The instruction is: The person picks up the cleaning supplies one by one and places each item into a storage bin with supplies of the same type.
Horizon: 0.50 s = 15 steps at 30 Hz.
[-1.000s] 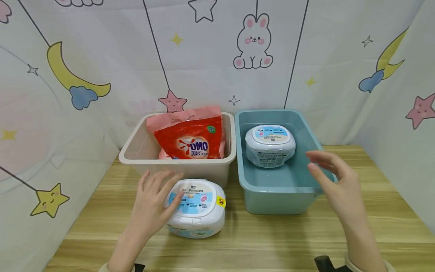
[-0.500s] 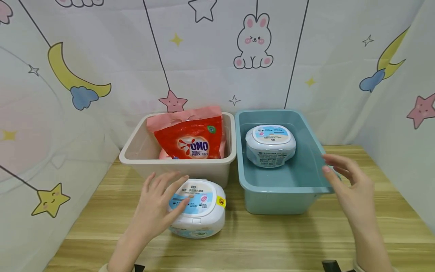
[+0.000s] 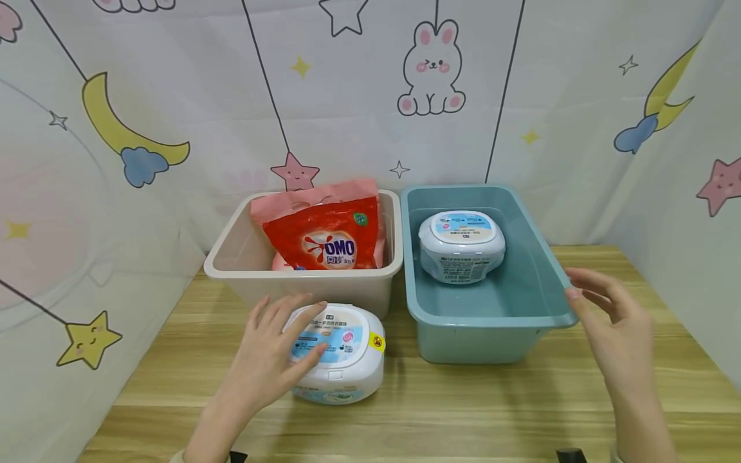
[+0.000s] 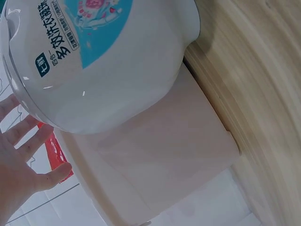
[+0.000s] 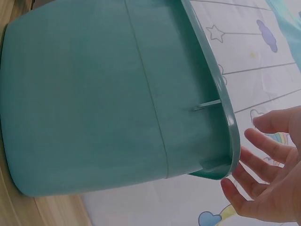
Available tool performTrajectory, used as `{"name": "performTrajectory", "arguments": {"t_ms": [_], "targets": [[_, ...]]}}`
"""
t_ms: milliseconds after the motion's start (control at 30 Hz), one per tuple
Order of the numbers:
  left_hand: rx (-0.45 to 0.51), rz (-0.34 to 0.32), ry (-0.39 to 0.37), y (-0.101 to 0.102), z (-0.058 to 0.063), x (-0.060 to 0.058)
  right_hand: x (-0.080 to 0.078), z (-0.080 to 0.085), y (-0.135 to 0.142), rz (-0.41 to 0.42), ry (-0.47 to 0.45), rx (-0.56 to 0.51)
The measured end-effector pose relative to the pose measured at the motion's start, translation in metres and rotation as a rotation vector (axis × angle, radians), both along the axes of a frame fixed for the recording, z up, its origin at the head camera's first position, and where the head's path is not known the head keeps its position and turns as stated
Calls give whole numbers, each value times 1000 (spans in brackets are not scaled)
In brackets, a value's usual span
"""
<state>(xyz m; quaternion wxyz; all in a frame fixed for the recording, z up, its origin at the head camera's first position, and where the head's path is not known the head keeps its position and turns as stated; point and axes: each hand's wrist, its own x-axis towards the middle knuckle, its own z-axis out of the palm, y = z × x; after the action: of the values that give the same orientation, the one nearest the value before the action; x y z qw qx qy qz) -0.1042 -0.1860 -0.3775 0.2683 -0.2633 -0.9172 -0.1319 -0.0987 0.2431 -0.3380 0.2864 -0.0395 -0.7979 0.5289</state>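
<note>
A white laundry-pod tub (image 3: 361,379) with a blue label sits on the wooden table, in front of the beige bin. At its left side is my left hand (image 3: 263,363), fingers spread; in the head view they overlap the lid, and whether they touch it I cannot tell. My right hand (image 3: 619,341) is at the right front corner of the teal bin (image 3: 469,344), fingertips by the rim, thumb apart from the fingers. In the right wrist view, that hand (image 5: 273,174) curves loosely beside the rim. Inside the teal bin stands a second laundry-pod tub (image 3: 460,251).
The beige bin (image 3: 307,275) holds a red OMO detergent bag (image 3: 330,238) with pink packaging behind it, both rising above the rim. The two bins stand side by side near the back of the table (image 3: 463,411). A printed curtain (image 3: 347,96) encloses the back and sides.
My right hand has moved right, from over the teal bin's interior to its right rim. My left hand has shifted slightly right along the front tub. Tubs and bins stay in place.
</note>
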Motion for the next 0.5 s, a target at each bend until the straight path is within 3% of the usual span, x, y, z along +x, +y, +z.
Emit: {"name": "performTrajectory", "arguments": {"t_ms": [267, 500], "targets": [[-30, -10, -29, 4, 0, 0, -3, -4, 4, 1, 17, -2], [-45, -36, -31, 6, -1, 0, -5, -10, 12, -1, -25, 26]]}}
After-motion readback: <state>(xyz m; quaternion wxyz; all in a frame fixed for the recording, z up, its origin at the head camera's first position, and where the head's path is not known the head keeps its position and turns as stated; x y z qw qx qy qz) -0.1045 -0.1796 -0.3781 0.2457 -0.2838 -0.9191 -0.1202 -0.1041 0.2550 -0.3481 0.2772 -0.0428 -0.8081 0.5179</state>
